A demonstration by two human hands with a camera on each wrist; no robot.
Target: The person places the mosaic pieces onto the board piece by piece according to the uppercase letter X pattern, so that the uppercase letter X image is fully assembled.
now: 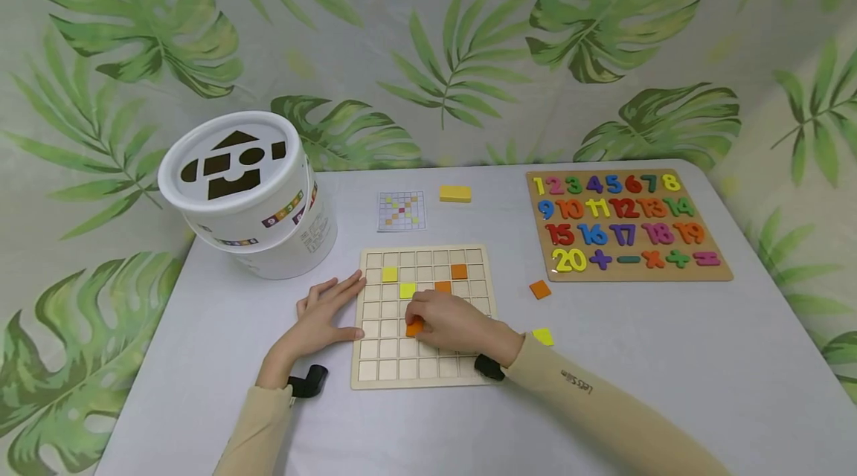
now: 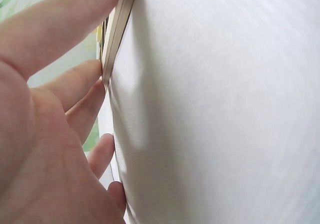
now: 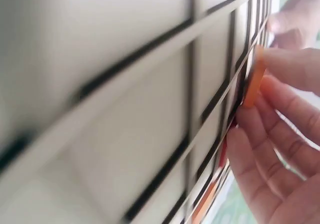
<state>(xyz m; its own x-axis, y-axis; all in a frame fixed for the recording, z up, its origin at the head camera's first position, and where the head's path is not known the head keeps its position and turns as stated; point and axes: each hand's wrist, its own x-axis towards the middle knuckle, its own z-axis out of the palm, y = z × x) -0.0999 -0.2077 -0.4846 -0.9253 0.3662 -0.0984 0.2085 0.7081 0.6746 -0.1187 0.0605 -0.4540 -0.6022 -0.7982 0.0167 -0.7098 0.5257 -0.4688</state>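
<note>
A person sits at a pale grey table [image 1: 643, 357] with a wooden grid board [image 1: 375, 375] lying flat in front of them. The right hand [image 1: 450, 321] rests over the middle of the board, its fingers curled and pinching an orange square tile [image 1: 415, 327] at its edges; the right wrist view shows the tile [image 3: 254, 77] held tilted against the grid lines, not yet lying flat in a cell. The left hand [image 1: 324, 312] lies flat on the table with straight fingers, holding nothing, its fingertips [image 2: 87, 72] touching the board's left edge.

Four tiles already sit in cells on the far half of the board: two yellow tiles [image 1: 390, 274] to the left and two orange tiles [image 1: 458, 271] to the right. A loose orange tile [image 1: 539, 288] and a loose yellow tile [image 1: 543, 336] lie on the table just right of the board. Beyond the board are a small pattern card [image 1: 401, 210] and a yellow block [image 1: 455, 193]. A white bucket with shape holes in its lid [image 1: 251, 190] stands at far left, and a number puzzle board [image 1: 626, 227] lies at far right
</note>
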